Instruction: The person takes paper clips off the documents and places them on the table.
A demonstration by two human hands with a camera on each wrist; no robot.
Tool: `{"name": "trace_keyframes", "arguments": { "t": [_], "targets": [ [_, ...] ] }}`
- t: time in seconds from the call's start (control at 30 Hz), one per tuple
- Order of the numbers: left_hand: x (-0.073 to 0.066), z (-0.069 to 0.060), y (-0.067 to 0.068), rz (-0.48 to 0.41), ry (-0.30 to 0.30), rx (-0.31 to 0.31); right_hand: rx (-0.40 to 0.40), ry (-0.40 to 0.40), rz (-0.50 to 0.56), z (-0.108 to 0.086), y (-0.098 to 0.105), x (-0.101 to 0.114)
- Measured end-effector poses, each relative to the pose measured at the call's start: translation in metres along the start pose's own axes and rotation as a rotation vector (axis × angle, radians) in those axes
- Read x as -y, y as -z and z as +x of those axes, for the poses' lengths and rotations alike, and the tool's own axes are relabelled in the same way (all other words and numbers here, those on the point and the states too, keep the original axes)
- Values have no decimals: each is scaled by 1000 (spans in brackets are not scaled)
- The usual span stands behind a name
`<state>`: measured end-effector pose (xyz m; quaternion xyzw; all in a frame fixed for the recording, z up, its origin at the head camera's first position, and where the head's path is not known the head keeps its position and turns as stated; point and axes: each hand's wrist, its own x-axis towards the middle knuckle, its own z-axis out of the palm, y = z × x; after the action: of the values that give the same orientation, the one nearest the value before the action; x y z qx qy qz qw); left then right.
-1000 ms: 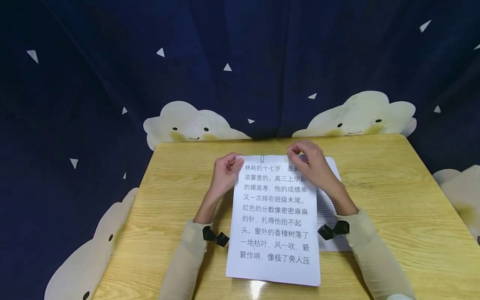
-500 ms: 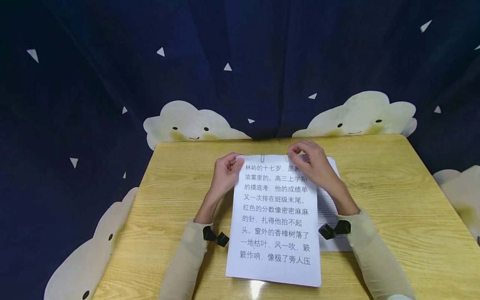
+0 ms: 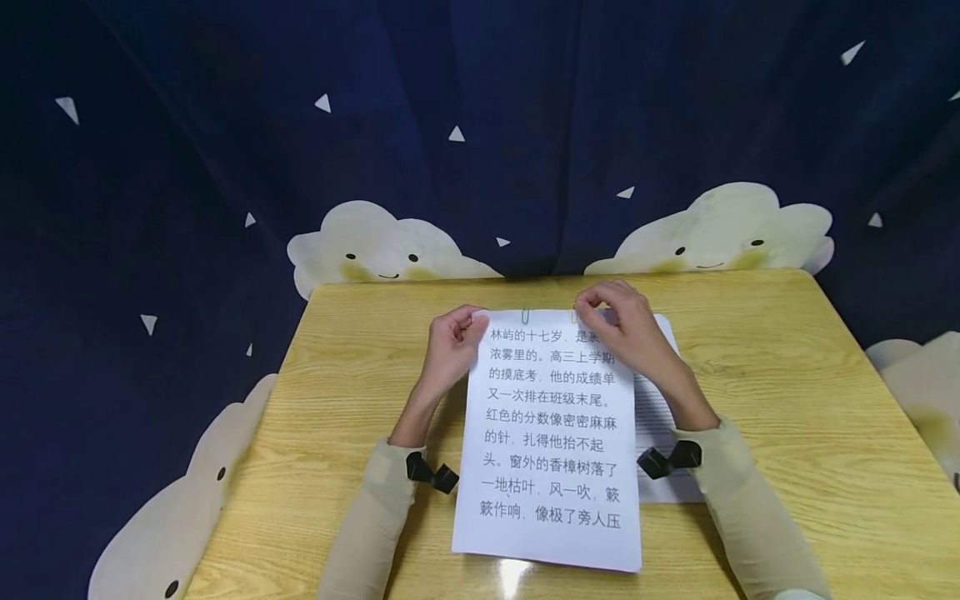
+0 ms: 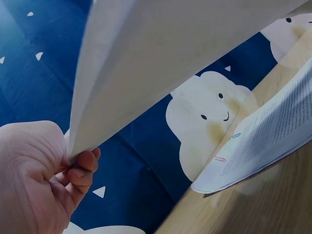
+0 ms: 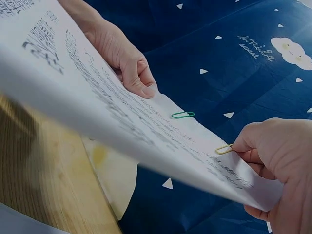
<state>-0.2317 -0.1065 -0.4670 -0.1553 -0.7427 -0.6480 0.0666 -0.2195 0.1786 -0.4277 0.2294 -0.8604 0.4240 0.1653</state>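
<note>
A sheet of paper [image 3: 551, 542] printed with large Chinese characters is held up over the table, its top edge away from me. My left hand [image 3: 448, 346] pinches its top left corner between thumb and fingers. Along that edge sits a green paper clip [image 5: 183, 115], and to its right a yellow paper clip [image 5: 224, 149]. The thumb and finger of my right hand [image 3: 628, 329] grip the outer end of the yellow clip. Other fingers of that hand lie by the sheet's top right corner, partly hidden by the paper. Whether more sheets lie behind is unclear.
Under the held sheet, other printed papers [image 4: 265, 134] lie on the wooden table [image 3: 787, 400]. A blue paper clip [image 4: 235, 136] and a red paper clip [image 4: 220, 159] sit on their edge. A dark blue curtain [image 3: 525, 125] with clouds hangs behind the table.
</note>
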Motion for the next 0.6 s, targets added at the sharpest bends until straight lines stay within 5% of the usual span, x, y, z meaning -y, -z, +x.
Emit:
{"name": "trace_keyframes", "arguments": {
  "t": [0.37,0.6],
  "targets": [
    [-5,1,-3,12,31,-28,-26,3,-1,1,0,2],
    [-31,-5,-3,-13,23,-22,-20,-4,7,1,1,4]
  ]
}}
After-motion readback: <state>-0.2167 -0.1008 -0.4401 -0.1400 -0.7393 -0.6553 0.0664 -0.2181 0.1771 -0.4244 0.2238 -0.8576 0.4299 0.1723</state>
